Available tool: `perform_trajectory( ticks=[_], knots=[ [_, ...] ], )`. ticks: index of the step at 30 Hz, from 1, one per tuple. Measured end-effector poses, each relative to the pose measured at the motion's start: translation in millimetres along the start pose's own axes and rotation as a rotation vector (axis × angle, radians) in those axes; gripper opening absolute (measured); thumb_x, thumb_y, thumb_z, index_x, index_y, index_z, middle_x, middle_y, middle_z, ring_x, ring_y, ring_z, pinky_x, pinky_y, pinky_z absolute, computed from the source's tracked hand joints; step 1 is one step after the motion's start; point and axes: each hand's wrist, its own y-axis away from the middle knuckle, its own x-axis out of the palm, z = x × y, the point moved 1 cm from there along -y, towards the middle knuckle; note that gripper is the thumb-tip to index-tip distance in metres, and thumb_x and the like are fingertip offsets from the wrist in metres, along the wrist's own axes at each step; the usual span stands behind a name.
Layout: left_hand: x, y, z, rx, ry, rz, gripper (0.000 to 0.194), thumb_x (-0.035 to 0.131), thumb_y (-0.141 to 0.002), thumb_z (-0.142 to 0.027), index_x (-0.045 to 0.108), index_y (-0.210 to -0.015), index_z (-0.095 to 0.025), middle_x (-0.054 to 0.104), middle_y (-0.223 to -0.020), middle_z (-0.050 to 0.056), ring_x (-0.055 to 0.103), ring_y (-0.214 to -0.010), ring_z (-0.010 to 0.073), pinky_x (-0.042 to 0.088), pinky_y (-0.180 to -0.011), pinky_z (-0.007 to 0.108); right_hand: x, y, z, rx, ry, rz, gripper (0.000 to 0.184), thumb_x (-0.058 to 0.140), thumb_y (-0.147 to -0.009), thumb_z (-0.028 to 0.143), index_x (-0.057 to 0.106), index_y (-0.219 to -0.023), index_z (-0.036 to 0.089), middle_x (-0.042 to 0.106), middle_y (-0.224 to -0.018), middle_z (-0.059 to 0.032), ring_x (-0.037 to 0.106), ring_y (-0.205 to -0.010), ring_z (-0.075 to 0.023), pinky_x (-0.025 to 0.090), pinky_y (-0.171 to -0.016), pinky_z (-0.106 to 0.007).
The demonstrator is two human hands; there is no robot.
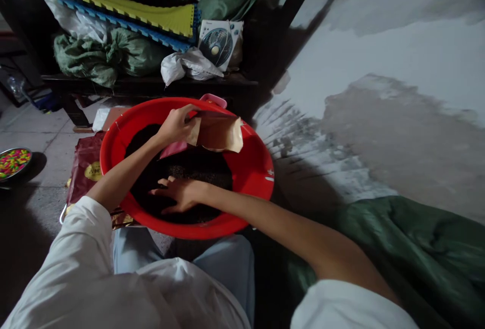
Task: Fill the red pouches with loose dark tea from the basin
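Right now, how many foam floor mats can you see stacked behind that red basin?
2: a yellow interlocking foam mat lies over a blue interlocking foam mat, both on the dark bench behind the red basin. More could be hidden beneath them.

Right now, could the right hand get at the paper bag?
Probably yes: the right hand, in the dark grains, lies close below the paper bag held by the left hand, with nothing in the way.

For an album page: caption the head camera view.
Left hand grips a tan paper pouch over a round red plastic basin of dark granules; the right hand lies spread among them.
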Motion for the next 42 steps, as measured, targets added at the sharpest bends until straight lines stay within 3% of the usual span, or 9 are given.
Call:
perform_trajectory(
  ticks=[3,6,16,19,23,27,30,34,42],
  knots=[
    [2.4,2,-2,0.001,-0.020,0.006,0.041,0.060,-0.088,-0.008,0.079,-0.123,-0.012,0.082,-0.098,0.007,0.073,-0.080,0.0181,0.054,-0.080,0.028,0,3,0,0.100,-0.181,0.121,0.088,0.074,-0.096,0.068,0.049,-0.171,0.030,0.049,-0.167,-0.0199,0.062,-0.140,-0.0444,0.057,-0.108,-0.054],
    [0.2,1,-3,-0.010,-0.036,0.009,0.040,0.060,-0.089,-0.008,0.078,-0.124,-0.013,0.080,-0.093,0.007,0.072,-0.078,0.0194,0.055,-0.079,0.031,-5,5,-5,0.120,-0.287,0.195,0.094,0.088,-0.086,0.053,0.052,-0.169,0.028,0.051,-0.167,-0.0185,0.068,-0.136,-0.0403,0.057,-0.112,-0.050],
    [-3.2,3,-8,0.064,-0.163,0.187,0.041,0.068,-0.095,-0.021,0.077,-0.136,-0.017,0.074,-0.082,0.004,0.068,-0.074,0.0188,0.053,-0.076,0.030,-20,19,-14,-0.003,-0.457,0.237,0.066,0.087,-0.083,0.024,0.073,-0.148,0.022,0.075,-0.148,-0.0095,0.072,-0.132,-0.0291,0.056,-0.110,-0.035],
    [-1.4,5,-17,0.074,-0.207,0.259,0.045,0.069,-0.096,-0.021,0.076,-0.140,-0.016,0.077,-0.086,0.006,0.068,-0.074,0.0182,0.051,-0.075,0.029,-42,35,-15,-0.087,-0.518,0.042,0.045,0.082,-0.090,0.026,0.078,-0.134,0.022,0.080,-0.131,-0.0069,0.075,-0.119,-0.0253,0.056,-0.105,-0.035],
    [0.1,7,-26,0.068,-0.229,0.320,0.044,0.069,-0.096,-0.023,0.078,-0.139,-0.018,0.081,-0.095,0.008,0.071,-0.076,0.0188,0.050,-0.074,0.029,-73,66,-25,-0.122,-0.590,-0.432,0.024,0.080,-0.092,0.031,0.077,-0.115,0.024,0.079,-0.125,-0.0055,0.073,-0.117,-0.0241,0.053,-0.112,-0.042],
    [0.6,7,-26,0.075,-0.215,0.347,0.034,0.070,-0.095,-0.024,0.082,-0.126,-0.021,0.082,-0.095,0.007,0.074,-0.082,0.0207,0.052,-0.075,0.028,-85,99,-44,-0.056,-0.619,-0.853,0.025,0.080,-0.091,0.043,0.073,-0.109,0.027,0.077,-0.118,-0.0029,0.072,-0.119,-0.0248,0.054,-0.115,-0.047],
    [1.7,7,-24,0.054,-0.263,0.372,0.029,0.070,-0.096,-0.024,0.084,-0.121,-0.020,0.082,-0.093,0.008,0.074,-0.079,0.0208,0.051,-0.073,0.028,-83,118,-64,0.112,-0.504,-1.112,0.031,0.079,-0.090,0.051,0.070,-0.111,0.030,0.076,-0.118,-0.0042,0.072,-0.120,-0.0273,0.056,-0.113,-0.050],
    [2.2,7,-24,0.031,-0.284,0.350,0.037,0.070,-0.099,-0.028,0.082,-0.134,-0.023,0.085,-0.106,0.009,0.076,-0.086,0.0211,0.052,-0.078,0.029,-75,131,-88,0.324,-0.250,-1.199,0.023,0.075,-0.094,0.045,0.070,-0.111,0.031,0.075,-0.116,-0.0057,0.071,-0.120,-0.0306,0.057,-0.113,-0.055],
    [-1.3,5,-19,0.005,-0.312,0.301,0.044,0.069,-0.097,-0.022,0.082,-0.138,-0.025,0.085,-0.106,0.009,0.079,-0.097,0.0232,0.057,-0.084,0.029,-72,127,-88,0.400,-0.157,-1.144,0.027,0.067,-0.099,0.029,0.072,-0.125,0.033,0.075,-0.131,-0.0066,0.069,-0.133,-0.0330,0.056,-0.118,-0.061]
  ],
)
